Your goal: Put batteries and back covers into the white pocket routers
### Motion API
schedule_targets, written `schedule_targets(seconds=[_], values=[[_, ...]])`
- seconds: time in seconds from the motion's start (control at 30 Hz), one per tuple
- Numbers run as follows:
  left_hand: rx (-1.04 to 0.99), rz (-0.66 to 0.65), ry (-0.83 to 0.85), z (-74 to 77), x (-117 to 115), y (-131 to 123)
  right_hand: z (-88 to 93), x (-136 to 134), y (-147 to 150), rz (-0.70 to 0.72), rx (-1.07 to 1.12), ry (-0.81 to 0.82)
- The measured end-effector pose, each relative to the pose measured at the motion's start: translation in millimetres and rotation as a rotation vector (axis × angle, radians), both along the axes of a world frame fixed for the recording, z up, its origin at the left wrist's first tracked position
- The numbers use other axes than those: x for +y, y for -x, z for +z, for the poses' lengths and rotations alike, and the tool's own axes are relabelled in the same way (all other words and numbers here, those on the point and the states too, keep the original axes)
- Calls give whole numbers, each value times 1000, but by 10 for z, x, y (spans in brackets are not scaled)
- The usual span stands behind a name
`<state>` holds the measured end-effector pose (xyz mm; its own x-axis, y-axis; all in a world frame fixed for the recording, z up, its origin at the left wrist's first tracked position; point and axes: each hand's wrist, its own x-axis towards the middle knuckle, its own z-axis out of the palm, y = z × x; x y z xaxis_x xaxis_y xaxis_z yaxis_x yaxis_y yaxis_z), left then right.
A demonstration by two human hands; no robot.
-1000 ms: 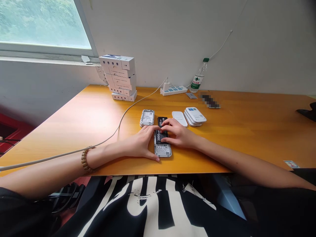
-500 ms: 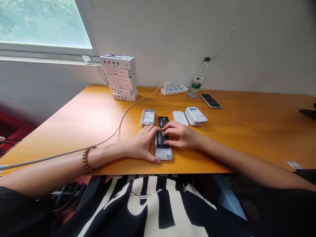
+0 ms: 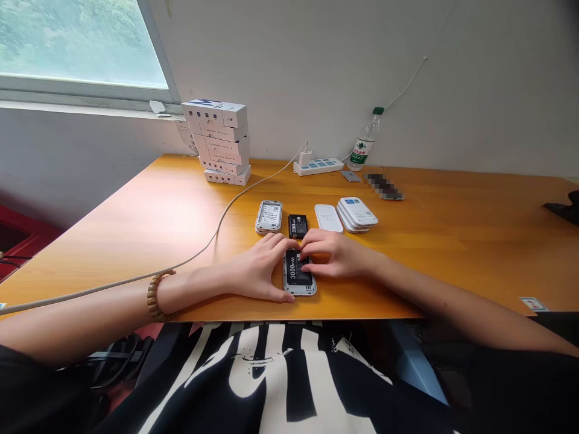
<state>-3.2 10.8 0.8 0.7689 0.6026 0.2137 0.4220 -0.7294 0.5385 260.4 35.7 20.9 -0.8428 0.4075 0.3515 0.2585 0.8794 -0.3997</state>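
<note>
A white handheld device (image 3: 299,290) with its back off lies near the table's front edge. My left hand (image 3: 259,266) curves round its left side, thumb at the lower corner and fingers at the far end. A black 3000mAh battery (image 3: 294,274) lies in the device's recess. From the right, my right hand (image 3: 337,254) has its bent fingers closed on the battery's far right part, covering it. Just beyond my fingers lies a second black battery (image 3: 297,225). Open-backed devices (image 3: 270,216) are stacked to its left, and a white back cover (image 3: 328,218) lies to its right.
White covered devices (image 3: 359,212) are stacked at the right. Behind are a tall pile of boxes (image 3: 221,143), a power strip (image 3: 319,166), a water bottle (image 3: 364,144) and a blurred phone (image 3: 383,187). A pale cable (image 3: 219,226) runs over my left forearm.
The battery has slid toward me and down into the device's recess, covering the label that showed there. My right hand moved slightly nearer with it; my left hand stays round the device.
</note>
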Motion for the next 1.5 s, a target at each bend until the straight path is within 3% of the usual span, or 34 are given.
schedule_targets(seconds=[0.23,0.33,0.4,0.5,0.63,0.8,0.93,1.17,1.33,1.4,1.5], values=[[-26,-33,13,-21,31,0,26,-101,53,86,-104,-186],[-52,-36,0,-58,74,11,52,-111,50,70,-135,-164],[-53,-46,-11,-85,108,25,67,-43,-5,-30,-106,-149],[-35,-59,-4,-111,143,44,72,126,-141,-334,-81,-257],[-8,-58,7,-111,151,49,38,237,-240,-665,-273,-392],[-11,-50,-20,-118,165,44,-44,170,-139,-710,-532,-320],[-25,-45,-17,-130,183,51,-79,161,-102,-720,-598,-328],[-28,-38,4,-103,174,59,-75,170,-116,-726,-494,-286],[-60,1,68,-128,178,64,127,126,-123,-763,-116,-316],[-81,3,94,-140,180,67,242,90,-138,-781,107,-207],[-128,-1,99,-136,169,67,351,46,-160,-729,351,338]])
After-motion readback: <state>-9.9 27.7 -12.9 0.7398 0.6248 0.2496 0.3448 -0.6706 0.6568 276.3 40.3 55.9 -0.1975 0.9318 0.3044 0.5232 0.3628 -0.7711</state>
